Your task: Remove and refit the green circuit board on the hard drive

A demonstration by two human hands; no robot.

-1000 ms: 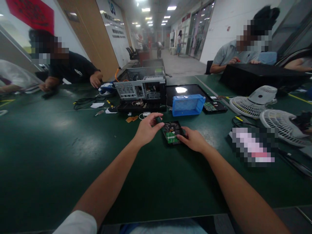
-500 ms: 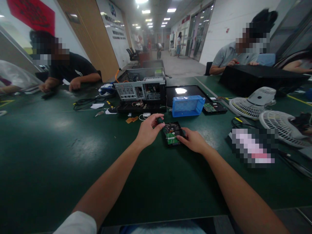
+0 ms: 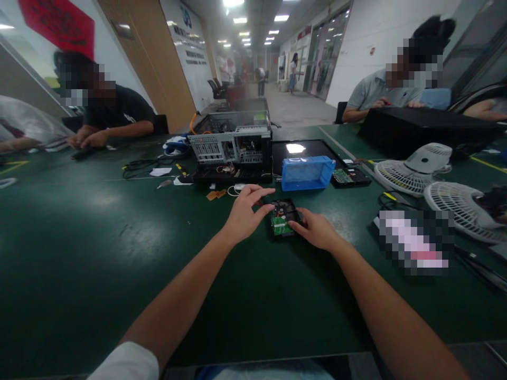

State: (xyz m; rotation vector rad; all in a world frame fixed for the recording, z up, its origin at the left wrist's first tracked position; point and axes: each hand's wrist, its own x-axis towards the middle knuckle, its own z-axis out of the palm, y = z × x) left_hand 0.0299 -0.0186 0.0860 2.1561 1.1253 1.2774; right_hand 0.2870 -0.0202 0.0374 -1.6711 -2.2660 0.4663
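A black hard drive (image 3: 282, 210) lies on the green table (image 3: 99, 237) with its green circuit board facing up. My left hand (image 3: 246, 212) hovers at the drive's far left corner. Its forefinger is stretched out over the drive, its thumb is apart below, and nothing shows between them. My right hand (image 3: 315, 230) rests on the drive's near right edge, fingers curled against it and holding it down.
Behind the drive stand a blue plastic bin (image 3: 306, 172), an open computer case (image 3: 232, 145) and a black panel (image 3: 303, 148). Another circuit-board drive (image 3: 349, 177) and two white fans (image 3: 412, 169) (image 3: 461, 208) lie to the right. Cables and scraps lie left; co-workers sit at both sides.
The dark tool that my left hand pinched at the drive's corner is out of sight, and that hand's fingers have stretched out. My right hand stays on the drive.
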